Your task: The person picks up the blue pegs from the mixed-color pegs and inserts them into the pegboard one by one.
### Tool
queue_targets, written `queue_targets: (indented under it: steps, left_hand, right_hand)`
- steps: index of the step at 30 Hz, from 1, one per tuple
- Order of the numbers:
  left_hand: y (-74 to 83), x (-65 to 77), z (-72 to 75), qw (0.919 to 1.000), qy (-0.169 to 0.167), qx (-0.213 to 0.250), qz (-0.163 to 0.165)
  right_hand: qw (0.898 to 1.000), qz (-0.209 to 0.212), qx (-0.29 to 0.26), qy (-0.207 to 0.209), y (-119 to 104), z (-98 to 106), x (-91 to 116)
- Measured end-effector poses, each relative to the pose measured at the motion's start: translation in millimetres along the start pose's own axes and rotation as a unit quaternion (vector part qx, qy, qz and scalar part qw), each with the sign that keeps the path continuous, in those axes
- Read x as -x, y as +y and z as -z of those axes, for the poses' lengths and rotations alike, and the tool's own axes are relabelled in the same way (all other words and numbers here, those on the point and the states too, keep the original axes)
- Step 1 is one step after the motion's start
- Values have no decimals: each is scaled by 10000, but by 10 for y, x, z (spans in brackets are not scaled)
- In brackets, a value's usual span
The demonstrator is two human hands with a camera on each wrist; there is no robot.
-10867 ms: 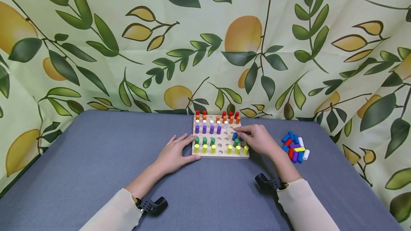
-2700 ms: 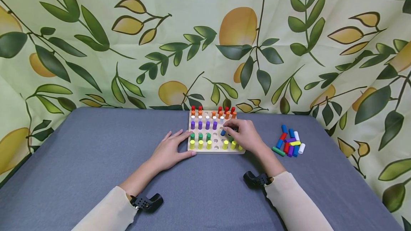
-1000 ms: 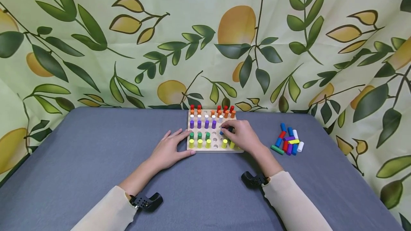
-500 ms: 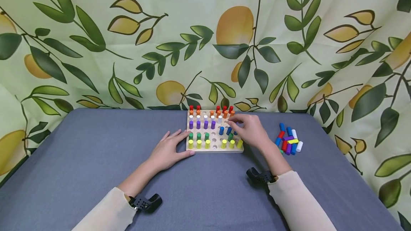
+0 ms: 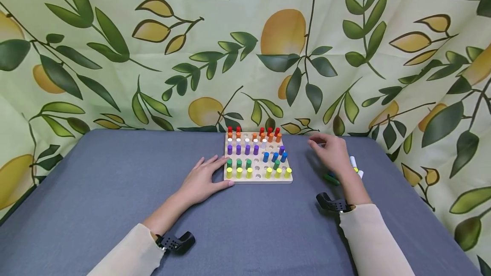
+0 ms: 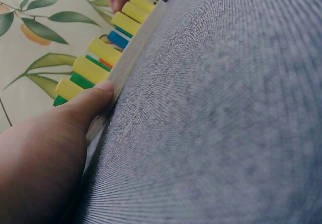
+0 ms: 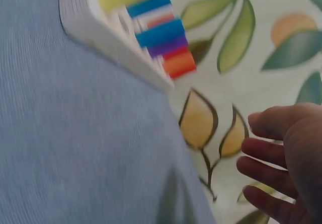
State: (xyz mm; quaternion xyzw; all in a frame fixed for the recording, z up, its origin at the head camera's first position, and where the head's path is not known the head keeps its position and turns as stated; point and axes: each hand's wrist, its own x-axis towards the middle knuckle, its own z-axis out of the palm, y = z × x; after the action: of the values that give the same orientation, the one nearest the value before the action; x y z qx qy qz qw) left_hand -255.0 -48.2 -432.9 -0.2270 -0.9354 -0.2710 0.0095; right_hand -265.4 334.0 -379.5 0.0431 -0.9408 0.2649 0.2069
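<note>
A wooden pegboard [image 5: 241, 181] stands on the table, with upright pegs in coloured rows. My left hand [image 5: 204, 182] rests against its left side, fingers extended and thumb touching the front edge; the left wrist view shows the thumb [image 6: 95, 99] beside the yellow pegs [image 6: 90, 69]. To the right of the board, my right hand [image 5: 330, 155] is in the air, fingers loosely bent and holding nothing. Three blue pegs [image 5: 275, 156] stand in the board's right half, and a purple peg [image 5: 281, 150] stands behind them. Beneath the right hand lies a green peg [image 5: 332, 179].
Loose pegs, including a white peg [image 5: 353, 162], lie on the table right of the board, mostly hidden by the right hand and forearm. A grey cloth [image 5: 245, 225] covers the table. Behind it hangs a leaf-patterned curtain [image 5: 230, 7].
My right hand has left the board's right side and moved right, towards the loose pegs. A third blue peg now stands upright where its fingers were. The left hand keeps its place.
</note>
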Motion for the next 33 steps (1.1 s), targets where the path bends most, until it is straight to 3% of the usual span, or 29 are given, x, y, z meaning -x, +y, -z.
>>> queue_targets:
  steps: [13, 23, 33]
  left_hand:
    - [12, 6, 5, 10000, 22, -14, -31]
    - [12, 4, 3, 10000, 19, 3, -38]
    - [31, 9, 21, 10000, -29, 19, 7]
  right_hand:
    - [9949, -880, 247, 423, 403, 141, 125]
    - [9938, -1022, 356, 236, 549, 105, 164]
    - [9928, -1076, 504, 120, 558, 40, 165]
